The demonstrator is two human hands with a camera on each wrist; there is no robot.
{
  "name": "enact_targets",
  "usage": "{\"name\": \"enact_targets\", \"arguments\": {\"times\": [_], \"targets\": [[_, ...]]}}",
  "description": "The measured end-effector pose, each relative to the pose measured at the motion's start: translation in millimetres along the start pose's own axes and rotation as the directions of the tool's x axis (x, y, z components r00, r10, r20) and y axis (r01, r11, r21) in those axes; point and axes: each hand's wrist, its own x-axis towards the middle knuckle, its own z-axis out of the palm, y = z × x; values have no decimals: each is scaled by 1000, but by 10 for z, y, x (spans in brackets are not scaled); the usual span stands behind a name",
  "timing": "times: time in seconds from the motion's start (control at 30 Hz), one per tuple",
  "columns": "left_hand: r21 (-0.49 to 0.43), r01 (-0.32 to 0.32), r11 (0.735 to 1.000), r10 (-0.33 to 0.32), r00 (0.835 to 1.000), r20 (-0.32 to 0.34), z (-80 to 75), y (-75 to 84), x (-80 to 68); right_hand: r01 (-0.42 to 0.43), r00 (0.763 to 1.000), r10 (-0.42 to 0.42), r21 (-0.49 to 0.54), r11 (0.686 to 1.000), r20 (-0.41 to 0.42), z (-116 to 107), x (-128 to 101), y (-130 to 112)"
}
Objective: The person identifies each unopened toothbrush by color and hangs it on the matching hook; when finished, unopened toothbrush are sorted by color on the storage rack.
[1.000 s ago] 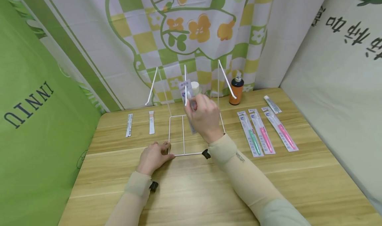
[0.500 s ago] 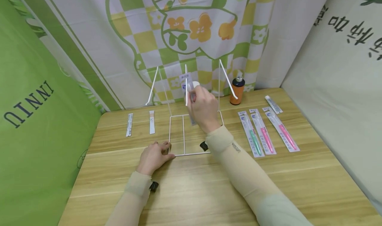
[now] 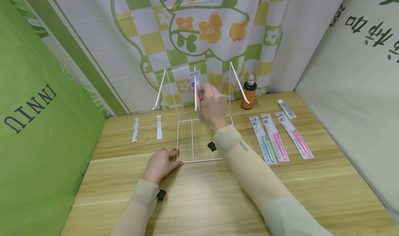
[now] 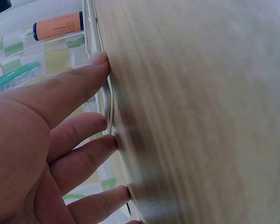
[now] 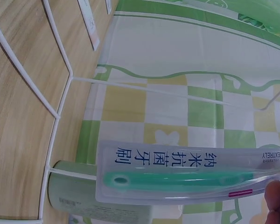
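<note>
My right hand pinches a packaged toothbrush with a green handle, its fingers on the end near the right edge of the right wrist view. In the head view the pack is upright beside the middle hook of a white wire rack, partly covered by hand and hook. Whether the hook passes through the pack's hole, I cannot tell. My left hand rests at the front left corner of the rack's base. In the left wrist view its fingers are spread and fairly straight, fingertips touching wire and tabletop.
Two pink toothbrush packs and a green one lie on the right, near a small tube. An orange pump bottle and a pale green container stand behind. Two slim sachets lie left.
My right hand has risen a little and moved farther back with the toothbrush pack, whose top is now higher beside the middle hook. The left hand stays at the rack's corner.
</note>
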Motion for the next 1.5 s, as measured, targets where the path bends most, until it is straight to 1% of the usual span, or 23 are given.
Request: {"name": "enact_targets", "arguments": {"times": [0.2,0.53,0.73,0.97,1.17,1.5], "targets": [[1,-9,1000,9,1000,-8,-1,-1,7,-15,1000,15,0,1000,1,22,25,8],[4,-7,1000,7,1000,-2,-16,-3,12,-28,1000,27,13,1000,10,84,59,26],[11,-9,1000,9,1000,2,-25,6,8,-36,999,36,13,999,13,102,52,29],[22,-18,1000,19,1000,-17,-10,-12,12,-46,999,46,30,999,4,99,46,20],[15,-8,1000,8,1000,-8,-10,-9,10,-42,999,42,40,998,-4,109,27,33],[9,-12,1000,12,1000,-10,1,-11,4,-41,999,41,41,998,-6,134,-10,59]]}}
